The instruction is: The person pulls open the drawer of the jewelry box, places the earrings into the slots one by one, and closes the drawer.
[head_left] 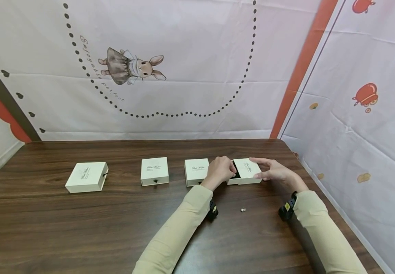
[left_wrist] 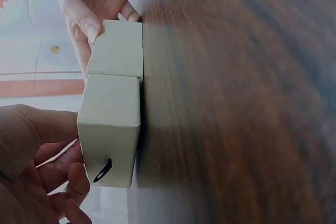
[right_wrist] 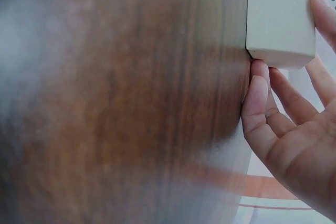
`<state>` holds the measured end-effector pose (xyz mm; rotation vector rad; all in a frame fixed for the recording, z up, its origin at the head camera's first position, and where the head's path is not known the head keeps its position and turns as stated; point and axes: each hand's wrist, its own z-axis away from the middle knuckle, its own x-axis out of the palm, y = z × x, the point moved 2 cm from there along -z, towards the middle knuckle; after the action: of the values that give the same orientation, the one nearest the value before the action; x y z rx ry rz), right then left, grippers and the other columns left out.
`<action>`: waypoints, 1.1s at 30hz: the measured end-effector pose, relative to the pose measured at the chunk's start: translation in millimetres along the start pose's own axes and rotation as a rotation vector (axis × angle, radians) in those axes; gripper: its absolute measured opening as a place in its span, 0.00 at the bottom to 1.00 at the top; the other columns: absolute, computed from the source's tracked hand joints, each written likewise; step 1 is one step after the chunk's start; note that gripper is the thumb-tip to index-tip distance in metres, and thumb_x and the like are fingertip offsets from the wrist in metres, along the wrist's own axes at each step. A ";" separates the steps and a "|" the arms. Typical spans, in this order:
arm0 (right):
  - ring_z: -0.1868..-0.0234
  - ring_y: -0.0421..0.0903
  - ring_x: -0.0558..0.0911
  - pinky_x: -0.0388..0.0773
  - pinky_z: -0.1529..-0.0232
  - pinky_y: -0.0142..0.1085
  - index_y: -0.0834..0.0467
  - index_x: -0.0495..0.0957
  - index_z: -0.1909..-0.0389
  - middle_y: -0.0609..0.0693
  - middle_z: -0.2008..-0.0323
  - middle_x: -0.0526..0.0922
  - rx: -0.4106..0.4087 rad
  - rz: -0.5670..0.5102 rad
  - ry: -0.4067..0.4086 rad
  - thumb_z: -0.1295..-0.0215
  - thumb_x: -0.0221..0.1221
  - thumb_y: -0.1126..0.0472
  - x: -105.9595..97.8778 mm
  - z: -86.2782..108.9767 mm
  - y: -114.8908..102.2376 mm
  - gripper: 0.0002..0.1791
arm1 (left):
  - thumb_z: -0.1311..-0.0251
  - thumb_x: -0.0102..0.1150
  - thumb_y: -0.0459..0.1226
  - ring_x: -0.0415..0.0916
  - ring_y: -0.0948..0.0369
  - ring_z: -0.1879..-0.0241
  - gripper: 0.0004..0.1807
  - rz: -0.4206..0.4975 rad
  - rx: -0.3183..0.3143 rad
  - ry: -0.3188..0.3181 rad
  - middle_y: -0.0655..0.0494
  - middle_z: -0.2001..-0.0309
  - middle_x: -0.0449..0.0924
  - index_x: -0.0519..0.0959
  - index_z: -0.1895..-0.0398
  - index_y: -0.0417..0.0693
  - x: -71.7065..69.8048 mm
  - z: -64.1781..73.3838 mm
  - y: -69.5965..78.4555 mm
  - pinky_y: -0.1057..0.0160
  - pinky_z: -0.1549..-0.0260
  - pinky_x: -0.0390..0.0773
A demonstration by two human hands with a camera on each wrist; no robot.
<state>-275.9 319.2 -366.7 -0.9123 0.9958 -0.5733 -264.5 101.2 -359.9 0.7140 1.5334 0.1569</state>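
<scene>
At the right of the head view lies a small cream drawer box with its drawer slid partly out to the left, showing a black inside. My right hand grips the box's right end, thumb and fingers on its sides. Over the drawer, my left hand reaches with bent fingers into the black opening. Its fingertips are hidden there, and I cannot tell whether they hold anything. In the left wrist view a black ribbon pull shows on the drawer's front. A tiny shiny trinket lies nearer me on the table.
Left of the hands stand three more closed cream boxes: one right beside my left hand, another near the middle, a third farther left. The brown wooden table ends at printed cloth walls behind and at right.
</scene>
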 end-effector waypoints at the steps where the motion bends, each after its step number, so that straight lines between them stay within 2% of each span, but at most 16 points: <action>1: 0.66 0.42 0.74 0.73 0.70 0.34 0.58 0.57 0.33 0.64 0.38 0.58 0.000 0.002 -0.001 0.47 0.64 0.62 0.2 0.1 -0.5 0.40 | 0.51 0.66 0.41 0.74 0.66 0.75 0.04 -0.002 -0.003 -0.004 0.66 0.75 0.81 0.84 0.79 0.58 -0.2 0.3 0.2 0.68 0.77 0.72; 6: 0.70 0.42 0.76 0.75 0.69 0.35 0.58 0.57 0.33 0.64 0.36 0.56 -0.013 0.012 -0.010 0.46 0.64 0.62 1.1 0.8 -2.5 0.40 | 0.48 0.63 0.39 0.74 0.67 0.77 0.05 -0.016 -0.015 -0.033 0.66 0.75 0.80 0.84 0.79 0.57 -1.5 1.4 1.2 0.68 0.77 0.72; 14: 0.68 0.42 0.76 0.75 0.69 0.36 0.57 0.57 0.33 0.64 0.36 0.57 -0.008 0.013 -0.008 0.46 0.64 0.62 1.6 0.4 -3.7 0.41 | 0.49 0.57 0.31 0.70 0.67 0.81 0.12 -0.022 -0.003 -0.040 0.67 0.80 0.77 0.82 0.85 0.55 -0.3 0.7 0.8 0.70 0.80 0.68; 19: 0.70 0.40 0.75 0.74 0.70 0.34 0.58 0.56 0.33 0.64 0.38 0.58 -0.003 -0.011 -0.012 0.47 0.64 0.63 2.1 -0.6 -4.4 0.41 | 0.48 0.60 0.33 0.71 0.67 0.80 0.10 -0.013 -0.012 -0.047 0.66 0.79 0.79 0.82 0.83 0.56 -0.9 0.3 0.0 0.70 0.81 0.68; 23: 0.69 0.39 0.75 0.73 0.71 0.33 0.58 0.56 0.32 0.64 0.39 0.59 0.004 -0.018 -0.011 0.47 0.64 0.63 2.1 -1.2 -3.7 0.41 | 0.48 0.64 0.39 0.76 0.65 0.73 0.02 0.041 -0.016 -0.054 0.64 0.71 0.82 0.85 0.75 0.56 -3.0 2.0 -1.9 0.68 0.76 0.73; 25: 0.68 0.40 0.76 0.73 0.71 0.33 0.58 0.56 0.32 0.65 0.39 0.59 0.001 -0.019 -0.015 0.47 0.64 0.63 2.2 -1.3 -3.4 0.41 | 0.49 0.65 0.40 0.77 0.64 0.70 0.02 0.065 -0.004 -0.046 0.64 0.69 0.83 0.85 0.73 0.55 -4.6 3.2 -3.3 0.67 0.72 0.75; 29: 0.69 0.41 0.75 0.74 0.70 0.35 0.57 0.56 0.33 0.64 0.36 0.57 0.002 0.006 -0.005 0.47 0.65 0.61 2.3 -0.2 -2.9 0.41 | 0.50 0.66 0.41 0.78 0.63 0.65 0.02 0.130 0.023 -0.023 0.64 0.69 0.83 0.85 0.72 0.56 -8.6 5.7 -5.9 0.66 0.64 0.75; 33: 0.72 0.43 0.74 0.75 0.69 0.36 0.57 0.57 0.33 0.63 0.36 0.55 0.016 0.026 0.011 0.47 0.65 0.60 1.5 1.1 -1.9 0.41 | 0.51 0.66 0.41 0.77 0.65 0.65 0.02 0.249 0.022 -0.041 0.66 0.71 0.82 0.85 0.73 0.57 -12.0 8.5 -6.6 0.65 0.62 0.74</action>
<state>-274.3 317.4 -365.5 -0.8812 1.0103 -0.5638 -259.6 87.0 -354.1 0.9197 1.4058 0.3098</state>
